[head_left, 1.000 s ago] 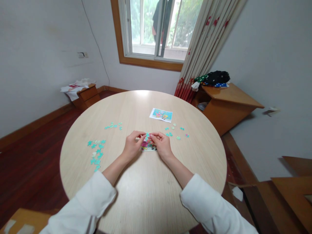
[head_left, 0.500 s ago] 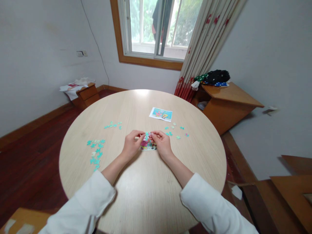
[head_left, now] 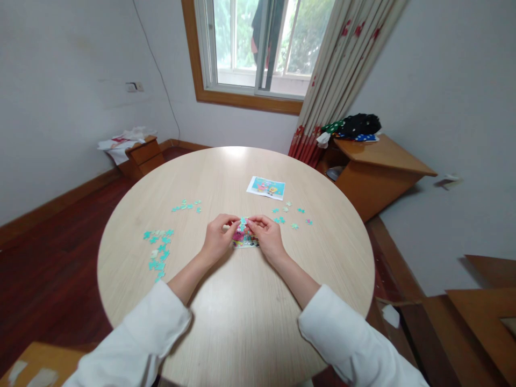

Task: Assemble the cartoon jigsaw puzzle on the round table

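Observation:
A partly joined jigsaw puzzle [head_left: 245, 240], pink and multicoloured, lies at the middle of the round table [head_left: 242, 322]. Both hands meet over its far edge. My left hand [head_left: 216, 236] is closed, thumb and index finger pinching at a light-blue puzzle piece [head_left: 243, 221]. From the other side my right hand [head_left: 266, 235] pinches at the same piece, its fingertips close to the left ones. The fingers cover part of the puzzle, so the exact contact with the piece is hard to see.
Loose turquoise pieces [head_left: 161, 252] lie to the left, with a smaller group [head_left: 187, 206] beyond. More loose pieces [head_left: 281, 220] are at the right. A printed picture card [head_left: 266, 187] lies toward the back. Wooden cabinets [head_left: 379, 166] stand past the table.
The hands stay almost in place over the puzzle, with only a slight shift of the fingertips. The loose pieces and the card have not moved.

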Demonstrator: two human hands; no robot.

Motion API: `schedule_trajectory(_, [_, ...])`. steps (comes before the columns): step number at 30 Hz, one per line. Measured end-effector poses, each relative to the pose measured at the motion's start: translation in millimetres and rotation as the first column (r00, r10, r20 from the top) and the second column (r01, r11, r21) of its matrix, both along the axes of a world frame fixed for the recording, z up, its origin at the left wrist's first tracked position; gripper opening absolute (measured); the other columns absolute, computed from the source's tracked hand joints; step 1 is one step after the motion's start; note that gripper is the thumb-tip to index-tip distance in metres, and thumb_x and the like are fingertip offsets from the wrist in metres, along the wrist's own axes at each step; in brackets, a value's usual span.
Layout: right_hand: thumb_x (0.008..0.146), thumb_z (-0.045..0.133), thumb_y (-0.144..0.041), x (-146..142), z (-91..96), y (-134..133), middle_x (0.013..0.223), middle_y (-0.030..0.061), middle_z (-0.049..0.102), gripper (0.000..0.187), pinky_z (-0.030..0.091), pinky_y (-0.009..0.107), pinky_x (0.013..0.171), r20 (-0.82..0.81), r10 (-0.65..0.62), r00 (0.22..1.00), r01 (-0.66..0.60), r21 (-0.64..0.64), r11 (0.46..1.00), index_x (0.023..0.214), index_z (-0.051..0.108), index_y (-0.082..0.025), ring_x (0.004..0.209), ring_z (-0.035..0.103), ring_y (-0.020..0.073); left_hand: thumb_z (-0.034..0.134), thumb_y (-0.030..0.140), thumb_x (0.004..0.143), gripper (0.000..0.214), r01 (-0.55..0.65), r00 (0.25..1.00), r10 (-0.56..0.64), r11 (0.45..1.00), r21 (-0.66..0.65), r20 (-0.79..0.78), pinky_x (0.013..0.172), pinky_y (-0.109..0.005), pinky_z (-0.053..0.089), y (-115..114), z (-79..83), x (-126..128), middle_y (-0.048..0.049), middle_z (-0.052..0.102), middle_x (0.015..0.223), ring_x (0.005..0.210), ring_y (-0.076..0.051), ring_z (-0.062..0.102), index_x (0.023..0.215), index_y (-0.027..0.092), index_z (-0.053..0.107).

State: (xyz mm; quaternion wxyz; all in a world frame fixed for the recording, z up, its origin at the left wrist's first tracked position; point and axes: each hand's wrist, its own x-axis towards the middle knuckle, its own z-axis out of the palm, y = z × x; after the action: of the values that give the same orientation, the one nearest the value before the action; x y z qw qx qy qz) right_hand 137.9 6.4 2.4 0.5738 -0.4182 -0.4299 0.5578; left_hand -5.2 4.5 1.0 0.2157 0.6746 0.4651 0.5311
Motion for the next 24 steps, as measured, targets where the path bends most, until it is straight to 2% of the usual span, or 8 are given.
schedule_trajectory(16, [0.063, 0.071, -0.039, 1.7, -0.5, -0.4, 0.061, -0.0009, 0.063, 0.024, 0.046, 0.023, 0.054, 0.030, -0.002, 1.000, 0.002, 0.018, 1.000, 0.073, 0.063, -0.018, 0.055, 0.057, 0.0102, 0.058, 0.023, 0.079, 0.011, 0.006, 1.000, -0.006, 1.000, 0.009, 0.002, 0.068, -0.026, 0.046, -0.3, 0.4, 0.5, -0.0027, 0.066, 0.072, 0.069, -0.014, 0.058, 0.075, 0.017, 0.066])
schedule_trajectory(24, [0.060, 0.074, -0.040, 0.7, 1.6, -1.7, 0.062, -0.0015, 0.062, 0.027, 0.046, 0.023, 0.055, 0.028, 0.003, 1.000, -0.004, 0.016, 1.000, 0.074, 0.064, -0.018, 0.056, 0.057, 0.0099, 0.058, 0.023, 0.079, 0.010, 0.008, 1.000, -0.008, 1.000, 0.013, 0.000, 0.068, -0.027, 0.046, 0.3, -0.9, 0.0, -0.0024, 0.066, 0.073, 0.069, -0.014, 0.057, 0.075, 0.017, 0.065])
